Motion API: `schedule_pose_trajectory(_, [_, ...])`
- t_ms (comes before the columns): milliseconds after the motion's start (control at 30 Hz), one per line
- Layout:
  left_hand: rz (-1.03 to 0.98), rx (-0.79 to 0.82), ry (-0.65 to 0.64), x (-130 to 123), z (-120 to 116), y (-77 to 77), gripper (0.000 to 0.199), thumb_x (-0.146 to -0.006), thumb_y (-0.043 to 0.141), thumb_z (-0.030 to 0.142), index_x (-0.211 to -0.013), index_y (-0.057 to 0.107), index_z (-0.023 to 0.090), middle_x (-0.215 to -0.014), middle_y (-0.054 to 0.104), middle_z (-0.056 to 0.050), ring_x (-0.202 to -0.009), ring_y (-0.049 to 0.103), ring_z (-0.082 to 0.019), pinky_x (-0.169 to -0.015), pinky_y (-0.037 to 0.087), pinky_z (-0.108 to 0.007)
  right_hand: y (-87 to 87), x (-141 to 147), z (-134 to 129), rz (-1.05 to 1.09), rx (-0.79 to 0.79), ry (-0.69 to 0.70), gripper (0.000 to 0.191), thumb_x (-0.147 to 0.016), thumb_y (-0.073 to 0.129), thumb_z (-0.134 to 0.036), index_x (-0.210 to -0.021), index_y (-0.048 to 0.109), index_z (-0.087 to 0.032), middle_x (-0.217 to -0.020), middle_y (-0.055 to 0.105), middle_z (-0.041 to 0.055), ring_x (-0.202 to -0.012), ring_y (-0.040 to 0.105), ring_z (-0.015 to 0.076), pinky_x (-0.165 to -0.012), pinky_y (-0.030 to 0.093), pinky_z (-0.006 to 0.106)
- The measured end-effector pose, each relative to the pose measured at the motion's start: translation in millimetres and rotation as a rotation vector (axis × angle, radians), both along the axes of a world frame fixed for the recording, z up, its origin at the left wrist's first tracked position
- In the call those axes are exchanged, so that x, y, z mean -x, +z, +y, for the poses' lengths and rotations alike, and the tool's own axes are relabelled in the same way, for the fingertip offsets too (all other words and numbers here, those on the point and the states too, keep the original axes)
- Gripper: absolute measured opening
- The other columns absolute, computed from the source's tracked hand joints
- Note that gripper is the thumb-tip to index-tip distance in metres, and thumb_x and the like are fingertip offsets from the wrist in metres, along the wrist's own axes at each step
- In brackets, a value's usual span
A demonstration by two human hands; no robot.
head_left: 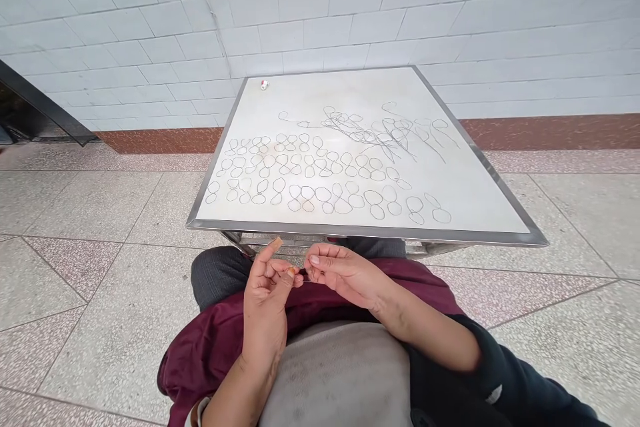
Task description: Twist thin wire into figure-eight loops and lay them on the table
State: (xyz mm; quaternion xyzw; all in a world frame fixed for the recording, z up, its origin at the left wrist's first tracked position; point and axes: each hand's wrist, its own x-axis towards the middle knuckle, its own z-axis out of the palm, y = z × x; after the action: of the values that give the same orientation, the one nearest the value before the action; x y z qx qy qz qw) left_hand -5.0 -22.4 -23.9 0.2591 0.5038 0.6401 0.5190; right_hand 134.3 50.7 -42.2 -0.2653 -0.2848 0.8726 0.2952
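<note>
My left hand (270, 287) is closed in a pinch, thumb against bent fingers, with one finger raised. A tan wrap, like tape, covers that raised fingertip, and the thumb tip has a yellowish patch. Close beside it, my right hand (343, 273) pinches too, its fingertips nearly meeting the left ones. A short stretch of thin wire (307, 281) shows between the two hands; the rest of it is hidden by the fingers. Both hands are over my lap, just in front of the table's near edge. On the white tabletop lie rows of thin wire figure-eights (336, 199).
A tangled heap of longer wires (370, 135) with looped ends lies toward the back right of the white table (480, 203), which has a metal rim. At its far left corner is a small red-and-white object (265, 85). A tiled wall (350, 30) stands behind.
</note>
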Motion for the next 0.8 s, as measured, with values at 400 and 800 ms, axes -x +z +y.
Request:
schedule_pose_trajectory(400, [0.369, -0.048, -0.031, 9, 0, -5.5, 0.049, -0.085, 0.062, 0.026, -0.132, 0.050, 0.026, -0.078, 0.056, 0.002, -0.074, 0.056, -0.014, -0.079, 0.046, -0.029, 4.4, -2, -1, -0.421, -0.680, 0.034, 0.023, -0.091, 0.054, -0.042, -0.098, 0.063, -0.022, -0.088, 0.063, 0.0012, -0.085, 0.056, 0.0157, -0.080, 0.042, 0.030])
schedule_pose_trajectory(800, [0.441, -0.026, -0.190, 12, -8, 2.6, 0.052, -0.081, 0.063, 0.021, -0.132, 0.051, 0.023, -0.072, 0.060, 0.003, -0.070, 0.059, -0.014, -0.076, 0.046, -0.029, 7.1, 2, -7, -0.574, -1.011, 0.030, 0.012, -0.088, 0.055, -0.026, -0.078, 0.058, -0.021, -0.074, 0.056, -0.0011, -0.069, 0.048, 0.0141, -0.065, 0.037, 0.027])
